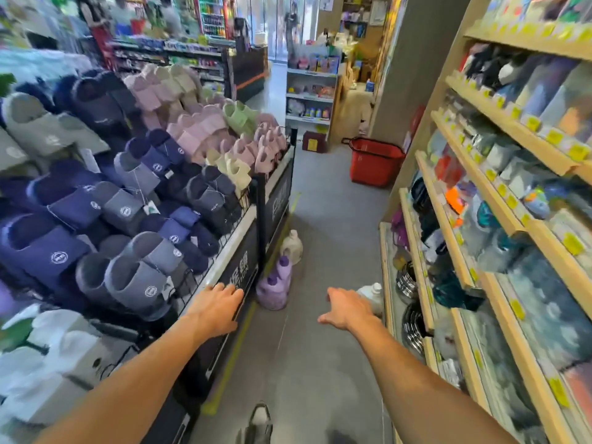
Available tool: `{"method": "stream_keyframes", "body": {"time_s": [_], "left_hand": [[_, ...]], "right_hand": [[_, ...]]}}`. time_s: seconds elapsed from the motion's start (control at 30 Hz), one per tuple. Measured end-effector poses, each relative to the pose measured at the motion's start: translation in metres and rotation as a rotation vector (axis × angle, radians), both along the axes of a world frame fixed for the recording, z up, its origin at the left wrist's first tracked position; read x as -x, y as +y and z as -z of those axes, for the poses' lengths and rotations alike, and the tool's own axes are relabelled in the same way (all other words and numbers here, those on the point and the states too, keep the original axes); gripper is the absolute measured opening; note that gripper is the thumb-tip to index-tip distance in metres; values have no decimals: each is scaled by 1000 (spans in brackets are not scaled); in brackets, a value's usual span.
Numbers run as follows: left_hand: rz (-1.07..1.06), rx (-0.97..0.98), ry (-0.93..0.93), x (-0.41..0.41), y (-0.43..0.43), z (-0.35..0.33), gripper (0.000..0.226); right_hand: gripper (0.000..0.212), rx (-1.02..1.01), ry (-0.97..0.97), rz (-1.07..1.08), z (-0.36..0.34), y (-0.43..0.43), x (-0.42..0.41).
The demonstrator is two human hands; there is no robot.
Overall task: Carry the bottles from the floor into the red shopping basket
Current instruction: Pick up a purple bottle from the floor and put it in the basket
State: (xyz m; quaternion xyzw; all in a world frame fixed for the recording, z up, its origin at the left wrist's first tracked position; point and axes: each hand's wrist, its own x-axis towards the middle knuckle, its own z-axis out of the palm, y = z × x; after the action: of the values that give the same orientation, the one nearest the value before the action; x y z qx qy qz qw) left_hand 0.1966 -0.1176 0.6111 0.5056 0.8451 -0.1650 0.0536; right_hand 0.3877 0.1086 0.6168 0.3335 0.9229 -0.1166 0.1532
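Hands: both extended forward over grey floor (320, 363), palms down, nothing gripped.
Left hand (216, 307): fingers spread and relaxed, at the rail of the slipper bin (224, 251); contact with the rail not determinable.
Right hand (347, 307): open, fingers loosely extended, thumb out, empty.
Purple bottles (275, 285): two, upright on floor, touching each other, just ahead of left hand, against the bin base.
White jug (292, 246): upright on floor, directly beyond the purple pair.
White bottle (373, 294): on floor just past right hand, beside the wooden shelving (448, 251), partly hidden by the hand.
Red shopping basket (374, 161): on floor well ahead of both hands, to the right, beside the shelving end; contents not visible.
Slippers (134, 200): heaped in bin left of left hand.
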Motion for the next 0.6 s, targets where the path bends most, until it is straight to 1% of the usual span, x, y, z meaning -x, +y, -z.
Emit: {"method": "stream_keyframes", "body": {"time_s": [0.23,0.3,0.37,0.6], "left_hand": [[37,-52,-38,117,92,14,48],[30,-47,-64,147,111,24,50],[6,-11,-100,170,126,34,54],[-29,89,-185,249,187,74,57]], "right_hand": [[58,32,-76,0,22,70,121],[57,49,-77,-10,29,83,150],[59,69,-105,-25,37,96,174],[59,139,-180,-10,66,168,242]]}}
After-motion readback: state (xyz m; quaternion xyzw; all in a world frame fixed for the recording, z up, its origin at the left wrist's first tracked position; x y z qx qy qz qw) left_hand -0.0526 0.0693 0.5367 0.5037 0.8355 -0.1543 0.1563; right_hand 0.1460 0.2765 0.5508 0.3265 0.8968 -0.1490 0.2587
